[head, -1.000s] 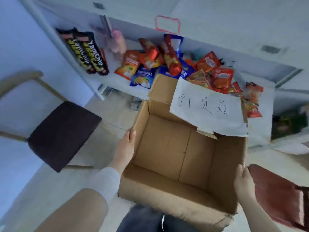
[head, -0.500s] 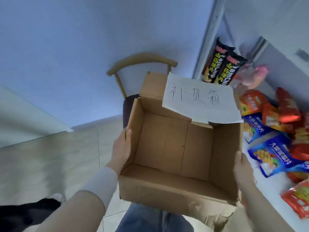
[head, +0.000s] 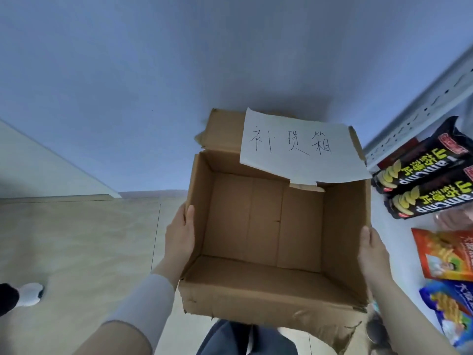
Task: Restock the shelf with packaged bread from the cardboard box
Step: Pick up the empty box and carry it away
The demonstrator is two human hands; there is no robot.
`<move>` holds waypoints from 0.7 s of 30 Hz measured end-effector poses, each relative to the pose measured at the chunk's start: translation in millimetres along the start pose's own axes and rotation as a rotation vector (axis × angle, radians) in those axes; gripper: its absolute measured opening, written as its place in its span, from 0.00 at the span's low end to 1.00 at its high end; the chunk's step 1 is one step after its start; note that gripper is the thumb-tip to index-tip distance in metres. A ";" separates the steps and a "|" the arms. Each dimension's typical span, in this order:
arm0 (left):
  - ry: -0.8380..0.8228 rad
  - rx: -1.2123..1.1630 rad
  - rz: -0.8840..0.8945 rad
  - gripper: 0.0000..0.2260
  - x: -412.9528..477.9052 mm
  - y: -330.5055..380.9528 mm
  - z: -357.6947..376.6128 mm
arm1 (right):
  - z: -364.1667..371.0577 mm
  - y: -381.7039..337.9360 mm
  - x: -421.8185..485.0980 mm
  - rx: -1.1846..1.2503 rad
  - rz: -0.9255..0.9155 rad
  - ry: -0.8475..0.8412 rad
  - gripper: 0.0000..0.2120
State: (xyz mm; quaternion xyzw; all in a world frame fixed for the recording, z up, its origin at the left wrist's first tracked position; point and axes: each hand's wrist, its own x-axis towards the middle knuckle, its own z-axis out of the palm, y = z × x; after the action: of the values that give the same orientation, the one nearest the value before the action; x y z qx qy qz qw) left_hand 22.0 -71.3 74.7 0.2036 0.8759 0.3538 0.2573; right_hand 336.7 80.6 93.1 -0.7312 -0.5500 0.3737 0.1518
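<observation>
Two grips carried the cardboard box (head: 258,298): left grip (head: 179,237) and right grip (head: 375,252) pressed flat on opposite walls, fingers straight, beside snack packets (head: 422,175) on the shelf (head: 378,216).

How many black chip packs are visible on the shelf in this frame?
2. The upper black chip pack lies on the shelf right of the cardboard box; the lower black chip pack lies alongside it, nearer the camera. Others may lie beyond the frame.
</observation>
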 end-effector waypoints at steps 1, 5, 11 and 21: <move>0.007 -0.001 -0.011 0.22 9.6 1.1 6.1 | 5.7 -4.7 13.0 -0.009 -0.007 -0.008 0.25; 0.032 -0.005 -0.070 0.21 39.1 -3.0 31.7 | 28.4 -11.1 57.2 -0.049 -0.013 -0.041 0.24; 0.032 0.010 -0.132 0.20 66.6 -14.5 73.5 | 55.6 1.6 109.9 -0.133 0.029 -0.079 0.23; -0.001 0.031 -0.216 0.19 98.9 -20.7 106.4 | 83.8 10.0 157.4 -0.201 0.078 -0.167 0.25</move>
State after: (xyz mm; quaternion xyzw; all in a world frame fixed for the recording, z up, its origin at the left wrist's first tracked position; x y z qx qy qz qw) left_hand 4.1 23.0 -36.3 0.1125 0.8979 0.3102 0.2912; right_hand 301.9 205.7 -29.5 -0.7300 -0.5666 0.3819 0.0169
